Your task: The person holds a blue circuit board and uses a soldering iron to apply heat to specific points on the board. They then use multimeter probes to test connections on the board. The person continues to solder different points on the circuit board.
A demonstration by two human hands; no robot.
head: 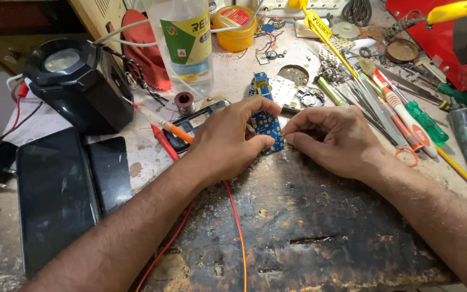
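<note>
A small blue circuit board [267, 125] stands tilted on the worn workbench [298, 216], held between both hands. My left hand [228, 141] grips its left side with thumb and fingers. My right hand [333, 139] pinches its right edge with curled fingers. A second blue board piece [260, 85] lies just behind it. A black phone frame [190, 127] lies to the left, partly hidden under my left hand.
A black magnifier lamp [74, 81] and dark phones [55, 189] lie at left. A clear plastic bottle [186, 46], a yellow tin [235, 26] and a solder spool [184, 101] stand behind. Orange and red probes [163, 130] with wires cross the bench. Screwdrivers and tweezers [401, 111] crowd the right.
</note>
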